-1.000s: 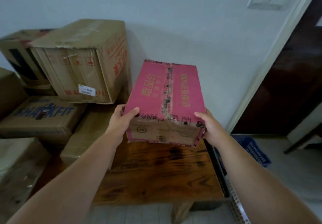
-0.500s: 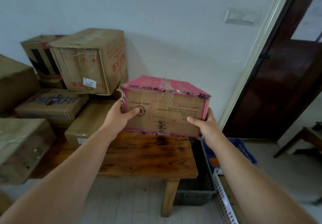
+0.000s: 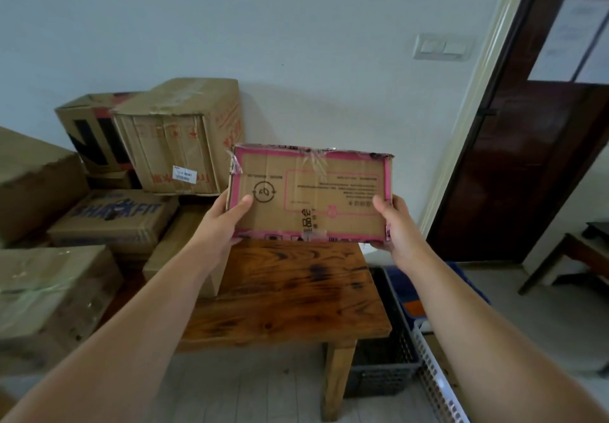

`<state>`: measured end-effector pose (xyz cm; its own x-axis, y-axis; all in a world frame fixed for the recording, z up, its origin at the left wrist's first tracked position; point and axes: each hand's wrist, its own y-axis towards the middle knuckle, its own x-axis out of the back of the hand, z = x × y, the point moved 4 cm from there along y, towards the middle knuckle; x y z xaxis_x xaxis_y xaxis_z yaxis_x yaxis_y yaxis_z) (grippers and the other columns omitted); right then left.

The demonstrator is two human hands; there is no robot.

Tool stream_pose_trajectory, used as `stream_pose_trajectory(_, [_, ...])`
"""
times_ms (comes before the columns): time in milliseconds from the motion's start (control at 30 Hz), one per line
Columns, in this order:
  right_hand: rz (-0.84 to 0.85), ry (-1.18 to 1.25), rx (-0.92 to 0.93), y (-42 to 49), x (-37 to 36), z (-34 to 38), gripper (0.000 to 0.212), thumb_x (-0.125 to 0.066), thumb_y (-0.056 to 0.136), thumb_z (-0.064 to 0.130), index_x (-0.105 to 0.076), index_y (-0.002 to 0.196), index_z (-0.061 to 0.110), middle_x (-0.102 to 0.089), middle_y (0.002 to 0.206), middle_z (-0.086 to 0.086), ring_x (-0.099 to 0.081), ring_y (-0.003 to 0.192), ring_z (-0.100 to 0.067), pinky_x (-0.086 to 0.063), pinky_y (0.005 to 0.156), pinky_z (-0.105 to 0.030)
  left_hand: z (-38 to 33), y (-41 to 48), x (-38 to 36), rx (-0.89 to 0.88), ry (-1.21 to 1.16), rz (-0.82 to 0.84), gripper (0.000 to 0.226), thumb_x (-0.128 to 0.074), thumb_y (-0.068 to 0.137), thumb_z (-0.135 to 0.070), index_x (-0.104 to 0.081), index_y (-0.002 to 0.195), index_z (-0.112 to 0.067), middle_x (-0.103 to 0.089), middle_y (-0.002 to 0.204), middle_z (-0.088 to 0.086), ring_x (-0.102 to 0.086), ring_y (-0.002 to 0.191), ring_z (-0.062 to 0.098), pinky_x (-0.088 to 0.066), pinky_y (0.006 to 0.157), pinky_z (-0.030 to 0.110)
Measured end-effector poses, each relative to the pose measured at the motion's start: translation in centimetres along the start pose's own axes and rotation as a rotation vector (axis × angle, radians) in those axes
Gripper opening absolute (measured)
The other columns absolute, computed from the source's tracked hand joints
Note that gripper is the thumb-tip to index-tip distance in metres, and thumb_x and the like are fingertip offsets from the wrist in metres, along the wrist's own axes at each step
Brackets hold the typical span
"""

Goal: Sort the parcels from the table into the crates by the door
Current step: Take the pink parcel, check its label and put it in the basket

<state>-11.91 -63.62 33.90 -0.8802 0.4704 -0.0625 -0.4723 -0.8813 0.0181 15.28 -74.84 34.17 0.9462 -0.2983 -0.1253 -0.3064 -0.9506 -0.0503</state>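
I hold a pink-edged cardboard parcel [image 3: 309,193] in the air above the right end of the wooden table [image 3: 290,304]. Its brown printed side faces me. My left hand [image 3: 219,225] grips its left end and my right hand [image 3: 397,225] grips its right end. Several brown parcels [image 3: 178,136] are stacked on the left part of the table. On the floor right of the table stand a dark crate [image 3: 385,373], a blue crate [image 3: 402,287] and a white crate [image 3: 435,386], partly hidden by my right arm.
A dark wooden door [image 3: 527,172] stands open at the right, with a light switch [image 3: 441,47] on the white wall beside it. A small dark table [image 3: 576,251] sits beyond the doorway. More cardboard boxes [image 3: 49,297] crowd the near left.
The parcel has risen off the table and tipped, so its brown side now faces me instead of the pink top. The view has lifted and swung towards the door.
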Motion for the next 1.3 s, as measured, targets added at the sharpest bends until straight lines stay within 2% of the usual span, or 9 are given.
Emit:
stream_pose_trajectory(67, [0.0,0.019,-0.049,-0.3,0.0,0.5,0.043,-0.037,0.09,0.063,-0.056,0.114,0.032,-0.067,0.109,0.002,-0.064,0.095,-0.017,-0.048,0.066,-0.032,-0.5,-0.4,0.2,-0.048,-0.041,0.152,0.053,-0.053,0.084,-0.057,-0.054,0.126,-0.024,-0.071,0.107,-0.002,-0.07,0.09,0.012,-0.056,0.065,0.025])
stream_pose_trajectory(200, [0.062,0.15,-0.044,-0.4,0.4,1.1,0.052,-0.023,0.095,0.061,-0.065,0.106,0.033,-0.072,0.101,0.007,-0.06,0.106,-0.017,-0.046,0.083,-0.046,-0.9,-0.4,1.2,-0.144,0.004,0.254,0.068,-0.072,0.069,-0.056,-0.053,0.125,-0.023,-0.071,0.105,-0.004,-0.067,0.096,0.012,-0.053,0.074,0.026])
stream_pose_trajectory(300, [0.09,0.131,0.003,-0.5,0.3,1.0,0.046,-0.032,0.09,0.061,-0.065,0.1,0.03,-0.073,0.098,0.007,-0.06,0.106,-0.017,-0.045,0.087,-0.048,-1.1,0.1,1.2,-0.177,0.074,0.209,0.055,-0.078,0.069,-0.024,-0.056,0.119,-0.022,-0.071,0.105,0.0,-0.067,0.099,0.02,-0.055,0.077,0.034])
stream_pose_trajectory(433, [0.158,0.033,0.029,-0.7,-0.2,0.4,0.058,-0.058,0.068,0.07,-0.058,0.116,0.037,-0.069,0.111,0.009,-0.059,0.109,-0.015,-0.047,0.087,-0.042,-1.6,0.5,1.2,-0.247,0.122,0.084,0.03,-0.067,0.085,-0.016,-0.06,0.111,-0.029,-0.07,0.105,-0.001,-0.067,0.097,0.019,-0.055,0.075,0.034])
stream_pose_trajectory(600, [0.103,-0.061,0.078,0.4,-0.3,-0.6,0.047,-0.074,0.076,0.005,-0.055,0.11,0.03,-0.067,0.109,0.002,-0.061,0.107,-0.023,-0.049,0.086,-0.039,-1.6,0.5,0.3,-0.228,0.104,0.155,0.045,-0.065,0.081,-0.03,-0.052,0.124,-0.031,-0.069,0.11,-0.003,-0.068,0.098,0.015,-0.056,0.077,0.035])
stream_pose_trajectory(700, [0.067,-0.036,0.087,0.8,-0.4,-0.9,0.055,-0.069,0.077,-0.007,-0.051,0.114,0.03,-0.065,0.108,0.002,-0.061,0.105,-0.021,-0.05,0.08,-0.036,-1.2,0.6,0.0,-0.214,0.103,0.17,0.043,-0.065,0.077,-0.038,-0.054,0.119,-0.036,-0.07,0.105,-0.01,-0.068,0.097,0.013,-0.056,0.074,0.033])
stream_pose_trajectory(900, [-0.008,-0.117,0.116,1.9,0.0,-1.0,0.071,-0.079,0.073,0.006,-0.039,0.129,0.024,-0.061,0.11,0.006,-0.06,0.101,-0.012,-0.05,0.083,-0.034,0.5,1.4,0.7,-0.144,0.091,0.048,0.049,-0.07,0.08,-0.01,-0.052,0.125,-0.015,-0.066,0.113,0.005,-0.064,0.103,0.024,-0.055,0.079,0.04])
stream_pose_trajectory(1067, [-0.042,-0.034,0.094,2.6,0.2,-1.6,0.054,-0.076,0.077,0.018,-0.045,0.121,0.02,-0.062,0.115,-0.001,-0.061,0.105,-0.021,-0.051,0.087,-0.043,0.5,2.1,0.2,-0.075,0.044,0.12,0.028,-0.062,0.089,-0.016,-0.06,0.11,-0.034,-0.074,0.09,-0.01,-0.071,0.081,0.011,-0.055,0.056,0.026])
stream_pose_trajectory(1300, [0.04,-0.077,0.077,2.5,-0.6,-2.1,0.057,-0.076,0.078,0.016,-0.046,0.126,0.025,-0.065,0.11,0.007,-0.064,0.096,-0.009,-0.05,0.076,-0.027,1.2,2.0,0.7,-0.089,0.069,0.039,0.035,-0.067,0.085,-0.018,-0.057,0.116,-0.03,-0.073,0.096,-0.007,-0.07,0.085,0.01,-0.054,0.061,0.022])
